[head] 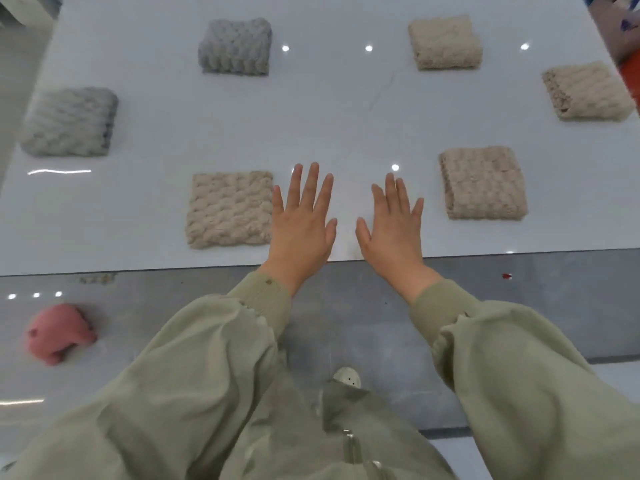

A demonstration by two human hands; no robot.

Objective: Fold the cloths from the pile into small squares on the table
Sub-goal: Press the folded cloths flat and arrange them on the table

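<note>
Two bare hands hover flat, palms down, over the near edge of the white counter (346, 116), arms in olive sleeves (214, 358) reaching forward: the left hand (302, 225) and right hand (393, 230) lie side by side, apart, fingers (313, 183) spread and pointing away, holding nothing. Just left of the left hand lies a folded beige cloth (229, 209), roughly square, edges parallel to the counter edge. Right of the right hand sits another beige square (484, 183). Farther off lie two grey squares (69, 121) (235, 46) and two more beige ones (445, 41) (587, 91), slightly turned. A pink object (60, 334) lies on the floor (519, 306).
</note>
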